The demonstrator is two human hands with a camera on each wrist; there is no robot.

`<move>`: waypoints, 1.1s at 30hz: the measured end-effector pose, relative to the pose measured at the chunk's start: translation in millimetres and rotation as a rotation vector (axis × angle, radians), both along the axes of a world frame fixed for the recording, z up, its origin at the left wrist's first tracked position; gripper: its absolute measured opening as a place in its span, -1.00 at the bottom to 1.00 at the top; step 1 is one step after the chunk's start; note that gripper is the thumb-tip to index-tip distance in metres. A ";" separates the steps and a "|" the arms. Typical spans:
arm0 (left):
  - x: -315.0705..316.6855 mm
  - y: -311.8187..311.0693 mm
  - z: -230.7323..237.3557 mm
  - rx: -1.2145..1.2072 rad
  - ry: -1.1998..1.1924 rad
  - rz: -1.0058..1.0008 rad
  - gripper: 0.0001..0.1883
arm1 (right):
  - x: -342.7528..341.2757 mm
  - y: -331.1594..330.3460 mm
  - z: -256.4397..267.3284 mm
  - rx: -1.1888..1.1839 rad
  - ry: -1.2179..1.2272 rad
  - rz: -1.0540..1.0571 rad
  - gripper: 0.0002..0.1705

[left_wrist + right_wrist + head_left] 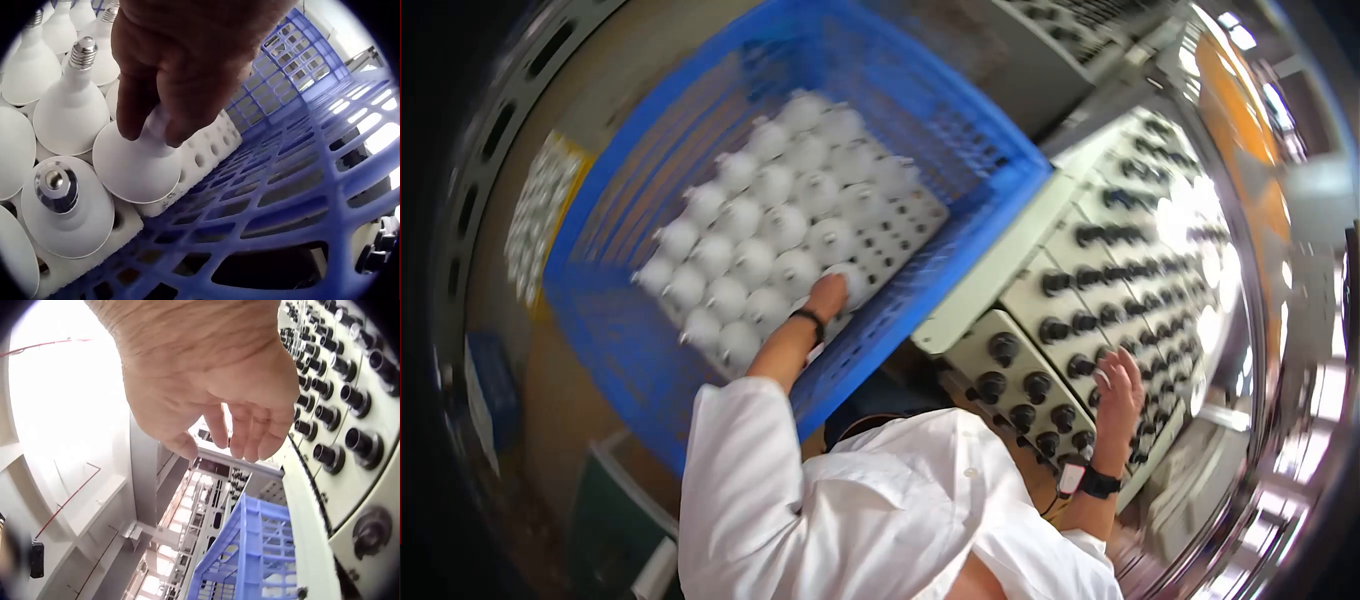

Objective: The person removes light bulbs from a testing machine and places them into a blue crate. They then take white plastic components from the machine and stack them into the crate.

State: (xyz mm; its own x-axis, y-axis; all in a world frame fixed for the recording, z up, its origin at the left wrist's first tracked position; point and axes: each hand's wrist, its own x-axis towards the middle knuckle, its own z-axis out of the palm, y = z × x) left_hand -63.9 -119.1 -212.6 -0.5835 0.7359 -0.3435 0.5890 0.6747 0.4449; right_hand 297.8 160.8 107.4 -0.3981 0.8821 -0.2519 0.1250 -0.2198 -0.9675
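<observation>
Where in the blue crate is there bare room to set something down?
A patch of unfilled holes on the foam tray, between the bulbs and the crate's wall, just beyond the left hand. The rest of the tray is mostly crowded with close-packed bulbs.

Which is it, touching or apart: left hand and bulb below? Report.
Touching. The left wrist view shows the left hand pinching the white bulb by its neck.

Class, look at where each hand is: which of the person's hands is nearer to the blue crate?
The left. The left hand is inside the blue crate, gripping a bulb; the right hand is outside it, over the panel of black sockets.
</observation>
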 end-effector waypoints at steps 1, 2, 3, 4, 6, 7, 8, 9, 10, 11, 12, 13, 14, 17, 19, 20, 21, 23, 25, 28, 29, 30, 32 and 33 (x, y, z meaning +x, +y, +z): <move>-1.9 -4.3 -14.4 -0.047 -0.003 -0.072 -0.70 | 5.5 -0.8 2.5 0.026 -0.101 -0.034 -0.58; 1.5 -7.1 2.1 0.030 0.056 -0.073 -0.75 | 12.8 0.0 3.0 0.021 -0.153 -0.067 -0.58; -1.1 -8.9 5.2 -0.013 0.127 -0.260 -0.72 | 24.0 5.9 -2.1 0.006 -0.166 -0.086 -0.57; 3.3 -13.4 -14.2 0.034 0.068 -0.072 -0.66 | 31.5 7.2 -1.5 0.007 -0.167 -0.118 -0.56; 1.1 -13.3 -10.8 -0.067 -0.106 0.035 -0.51 | 53.9 25.1 -1.6 0.068 -0.163 -0.154 -0.54; -1.9 -26.0 -16.8 0.046 -0.045 0.002 -0.42 | 76.6 40.3 -8.5 0.165 -0.190 -0.179 -0.54; -4.1 -22.7 3.3 -0.048 -0.041 0.025 -0.48 | 98.5 60.7 -21.7 0.253 -0.215 -0.188 -0.54; -12.2 -16.1 39.6 -0.112 -0.048 -0.021 -0.55 | 123.8 84.7 -31.8 0.337 -0.315 -0.241 -0.54; -19.5 -13.2 73.0 -0.183 -0.051 -0.057 -0.62 | 152.3 110.1 -41.2 0.412 -0.414 -0.285 -0.55; -33.9 -20.7 83.3 -0.070 0.080 0.004 -0.68 | 183.7 137.1 -49.3 0.410 -0.422 -0.375 -0.39; -50.0 -22.2 94.4 0.038 0.198 0.061 -0.74 | 206.8 162.4 -45.8 0.635 -0.749 -0.411 -0.32; -55.1 -5.9 134.8 0.047 0.181 0.165 -0.76 | 228.1 183.5 -44.0 0.845 -1.087 -0.432 -0.25; -57.1 16.7 182.6 0.058 0.165 0.275 -0.77 | 246.4 202.7 -46.4 0.760 -1.431 -0.558 -0.11; -24.7 92.5 280.8 0.383 0.050 0.296 -0.76 | 319.2 263.8 -64.4 0.605 -1.554 -0.550 0.19; 8.6 149.0 309.0 0.535 -0.030 0.102 -0.67 | 340.8 293.2 -65.8 0.359 -1.431 -0.503 0.24; 33.6 186.7 322.6 0.551 -0.126 -0.007 -0.60 | 366.0 311.0 -87.6 0.370 -1.297 -0.465 0.22; 67.2 231.1 348.1 0.515 -0.208 -0.123 -0.53 | 351.5 308.9 -83.4 0.344 -1.364 -0.471 0.19; 107.9 306.3 348.9 0.510 -0.171 -0.372 -0.37 | 317.3 294.2 -52.3 0.303 -1.471 -0.473 0.15; 143.3 383.0 334.5 0.509 -0.212 -0.480 -0.22 | 318.0 289.4 -55.6 0.335 -1.512 -0.474 0.10; 178.4 498.2 283.2 0.573 0.031 -0.580 -0.04 | 322.1 279.1 -59.0 0.421 -1.509 -0.442 0.08; 187.4 529.7 274.2 0.553 0.079 -0.589 0.00 | 326.5 279.2 -63.2 0.422 -1.460 -0.458 0.08; 196.6 561.1 265.6 0.532 0.127 -0.597 0.03 | 328.5 280.1 -66.3 0.410 -1.453 -0.466 0.08; 210.9 605.7 256.0 0.220 0.317 -0.516 0.07 | 330.1 279.3 -69.9 0.396 -1.465 -0.473 0.09; 214.4 620.2 259.4 0.221 0.319 -0.532 0.07 | 328.5 277.7 -72.2 0.384 -1.465 -0.486 0.09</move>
State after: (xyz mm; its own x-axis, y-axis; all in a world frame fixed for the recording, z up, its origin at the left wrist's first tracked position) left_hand 150.5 501.1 46.9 -0.1690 0.9854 -0.0215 0.9429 0.1680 0.2877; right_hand 626.3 438.4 35.2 0.3045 0.9462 0.1099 0.9514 -0.2965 -0.0836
